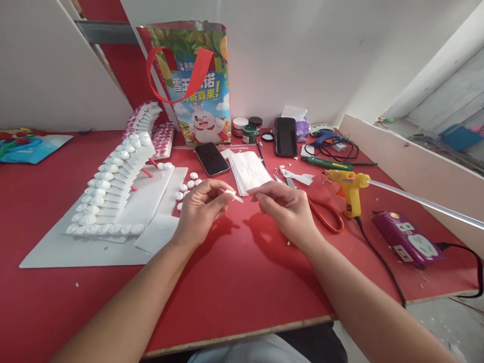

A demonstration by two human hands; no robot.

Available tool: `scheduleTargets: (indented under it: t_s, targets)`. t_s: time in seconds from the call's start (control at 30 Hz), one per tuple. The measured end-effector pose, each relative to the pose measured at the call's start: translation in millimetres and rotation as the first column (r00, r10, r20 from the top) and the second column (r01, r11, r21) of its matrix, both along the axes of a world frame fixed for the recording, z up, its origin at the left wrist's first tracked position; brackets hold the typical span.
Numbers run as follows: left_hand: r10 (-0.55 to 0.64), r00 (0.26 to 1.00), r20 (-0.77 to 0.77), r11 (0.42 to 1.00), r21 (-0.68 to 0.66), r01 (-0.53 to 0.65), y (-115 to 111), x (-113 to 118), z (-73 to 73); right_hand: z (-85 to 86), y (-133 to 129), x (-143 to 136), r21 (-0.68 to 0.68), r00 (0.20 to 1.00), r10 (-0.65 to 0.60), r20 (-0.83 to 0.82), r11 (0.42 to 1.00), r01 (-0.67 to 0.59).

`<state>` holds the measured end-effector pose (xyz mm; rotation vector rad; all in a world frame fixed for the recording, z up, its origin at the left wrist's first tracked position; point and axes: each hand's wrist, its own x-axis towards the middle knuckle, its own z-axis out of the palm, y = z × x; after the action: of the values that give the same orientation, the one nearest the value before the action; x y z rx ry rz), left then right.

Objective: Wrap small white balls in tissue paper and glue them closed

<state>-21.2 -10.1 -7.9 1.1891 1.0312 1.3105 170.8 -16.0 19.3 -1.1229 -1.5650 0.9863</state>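
Note:
Between thumb and fingertips, my left hand (204,206) pinches a small white paper strip (237,197), partly rolled, its loose end pointing right. My right hand (285,205) is closed in a pinch just right of that end; whether anything sits in its fingertips is hidden. Behind both hands lies a stack of white paper sheets (249,171). Several small white paper rosettes (184,187) rest on the red table left of my left hand. Further left, a curved white model (124,176) edged with such rosettes stands on a white board (49,247).
A yellow glue gun (351,189) with a long glue stick stands right, near orange-handled scissors (328,222) and a purple packet (406,237). Behind are a phone (212,159), a second dark phone (286,137), paint jars (249,133), a green screwdriver (328,163) and a printed bag (200,91).

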Motion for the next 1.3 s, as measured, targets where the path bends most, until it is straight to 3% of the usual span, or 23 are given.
scheduleTargets:
  t_s: [0.13,0.4,0.7,1.07,1.17,1.3]
  targets:
    - [-0.066,0.983,0.173,0.996,-0.043,0.075,0.0,4.0,-0.4,-2.8,2.1,-4.6,-0.186,0.99,0.029,-0.138,0.981,-0.055]
    - [-0.228,0.939,0.258,0.972,-0.005,0.237,-1.7,5.6,-2.1,-13.1,-1.0,-13.2,-0.178,0.948,0.129,-0.292,0.966,-0.186]
    - [-0.181,0.969,0.169,0.982,-0.028,0.188,-1.4,4.5,-2.0,-9.2,-2.8,-11.5,-0.006,0.998,0.069,-0.002,0.998,-0.069]
    - [-0.228,0.97,0.08,0.966,-0.109,0.236,-3.1,1.4,-6.4,-13.2,-1.2,-10.3,0.172,0.972,-0.068,0.227,0.985,0.029]
    - [-0.218,0.97,0.107,0.959,-0.163,0.233,-2.8,3.0,-3.9,-13.4,-0.8,-10.8,0.152,0.975,-0.067,0.214,0.988,0.035]
    - [-0.153,0.972,0.176,0.947,-0.254,0.195,-2.5,7.3,3.7,-15.7,0.7,-12.9,0.032,0.984,-0.064,0.165,0.998,0.06]
